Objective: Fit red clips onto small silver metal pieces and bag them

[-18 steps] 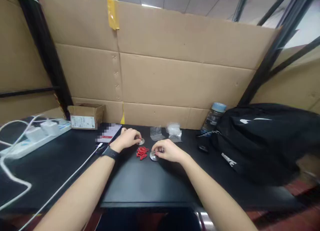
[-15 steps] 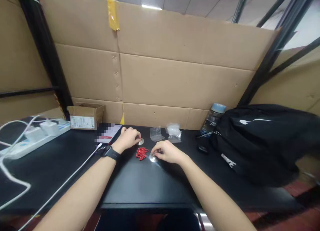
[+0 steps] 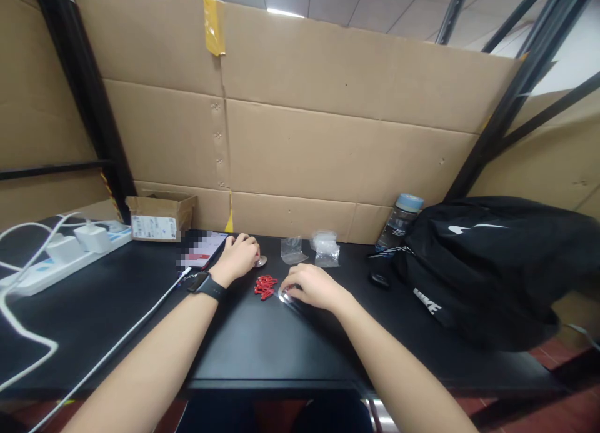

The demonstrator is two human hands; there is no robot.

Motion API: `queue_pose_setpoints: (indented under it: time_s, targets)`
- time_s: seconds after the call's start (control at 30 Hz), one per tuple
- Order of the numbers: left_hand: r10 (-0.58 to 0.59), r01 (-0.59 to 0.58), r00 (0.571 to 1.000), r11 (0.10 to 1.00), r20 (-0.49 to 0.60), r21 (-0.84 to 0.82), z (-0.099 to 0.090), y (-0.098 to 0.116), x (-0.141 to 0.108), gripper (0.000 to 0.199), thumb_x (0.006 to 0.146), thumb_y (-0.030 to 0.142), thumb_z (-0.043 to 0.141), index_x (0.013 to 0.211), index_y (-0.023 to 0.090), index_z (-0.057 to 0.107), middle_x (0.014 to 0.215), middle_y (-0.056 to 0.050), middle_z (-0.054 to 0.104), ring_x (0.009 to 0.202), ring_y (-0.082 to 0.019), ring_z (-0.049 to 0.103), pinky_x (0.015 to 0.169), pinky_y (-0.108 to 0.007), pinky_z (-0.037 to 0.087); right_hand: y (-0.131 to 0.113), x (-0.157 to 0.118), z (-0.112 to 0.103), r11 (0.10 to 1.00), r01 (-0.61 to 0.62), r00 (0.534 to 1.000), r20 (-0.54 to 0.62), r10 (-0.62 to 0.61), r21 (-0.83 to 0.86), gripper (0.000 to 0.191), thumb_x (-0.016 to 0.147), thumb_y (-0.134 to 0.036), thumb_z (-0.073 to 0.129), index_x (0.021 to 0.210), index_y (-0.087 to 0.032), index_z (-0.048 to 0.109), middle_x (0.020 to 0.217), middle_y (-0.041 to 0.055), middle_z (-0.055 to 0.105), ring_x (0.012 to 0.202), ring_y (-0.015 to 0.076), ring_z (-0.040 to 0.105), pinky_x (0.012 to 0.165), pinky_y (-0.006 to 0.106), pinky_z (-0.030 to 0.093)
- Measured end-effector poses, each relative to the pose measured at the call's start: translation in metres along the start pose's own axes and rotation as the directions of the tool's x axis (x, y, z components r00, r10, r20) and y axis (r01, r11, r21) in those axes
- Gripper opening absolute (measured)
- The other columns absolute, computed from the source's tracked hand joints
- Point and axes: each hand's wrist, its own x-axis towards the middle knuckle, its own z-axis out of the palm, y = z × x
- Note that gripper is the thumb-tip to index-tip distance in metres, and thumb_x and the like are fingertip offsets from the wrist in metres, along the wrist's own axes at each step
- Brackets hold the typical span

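Note:
My left hand (image 3: 240, 257) is closed, its fingertips at a small shiny round disc (image 3: 262, 262) on the black table. Fingers bent together, my right hand (image 3: 310, 285) is at a second shiny disc (image 3: 284, 295), which lies partly under the fingertips. Whether either hand grips its disc firmly is hard to make out. Between the hands sits a small pile of red clips (image 3: 265, 287). Beyond them are a clear plastic bag (image 3: 293, 250) and another crumpled clear bag (image 3: 326, 249).
A phone (image 3: 204, 252) with a white cable lies left of my left hand. Farther left are a cardboard box (image 3: 159, 219) and a white power strip (image 3: 70, 263). On the right stand a bottle (image 3: 398, 223) and a black bag (image 3: 487, 270).
My left hand has shifted slightly left, and the disc at its fingertips has moved a little left and nearer the back. The right hand has barely moved.

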Motion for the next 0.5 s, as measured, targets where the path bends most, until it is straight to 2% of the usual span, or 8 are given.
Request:
queue_pose_setpoints:
  time_s: [0.2,0.33,0.4,0.5]
  targets:
    - [-0.028,0.027,0.999,0.998,-0.029,-0.049,-0.011,0.004,0.0,0.015,0.09,0.024,0.053,0.083,0.022,0.066,0.111,-0.01,0.066,0.118,-0.032,0.045,0.091,-0.048,0.029,-0.003,0.002,0.003,0.996,-0.024,1.0,-0.005,0.023,-0.082,0.015,0.089,-0.015,0.064,0.09,-0.024,0.076,0.09,0.0023,0.074,0.088,0.0186,0.065,0.078,0.027,0.044]
    - [-0.043,0.035,0.997,0.99,-0.06,-0.136,-0.024,0.013,0.001,0.014,0.091,0.026,0.054,0.087,0.023,0.067,0.118,-0.009,0.066,0.123,-0.032,0.044,0.095,-0.049,0.03,0.003,0.005,0.005,0.998,-0.048,0.987,-0.153,0.041,-0.042,0.015,0.091,-0.015,0.062,0.092,-0.021,0.075,0.094,0.0048,0.075,0.092,0.0194,0.063,0.084,0.029,0.046]
    - [-0.05,0.035,0.997,0.975,-0.063,-0.219,-0.031,0.023,0.003,0.015,0.092,0.031,0.054,0.09,0.025,0.068,0.121,-0.007,0.066,0.123,-0.031,0.045,0.096,-0.048,0.031,0.008,0.006,0.004,0.995,-0.087,0.958,-0.269,0.095,0.04,0.015,0.091,-0.015,0.062,0.092,-0.021,0.075,0.095,0.0044,0.075,0.092,0.0192,0.063,0.086,0.03,0.046]
    - [-0.07,0.047,0.996,0.933,-0.052,-0.356,-0.038,0.039,0.005,0.02,0.093,0.038,0.053,0.088,0.027,0.068,0.124,-0.003,0.066,0.122,-0.03,0.047,0.096,-0.047,0.034,0.015,0.007,0.001,0.965,-0.136,0.874,-0.432,0.224,0.225,0.012,0.09,-0.016,0.064,0.089,-0.022,0.074,0.093,0.0029,0.075,0.088,0.0181,0.065,0.083,0.03,0.048]
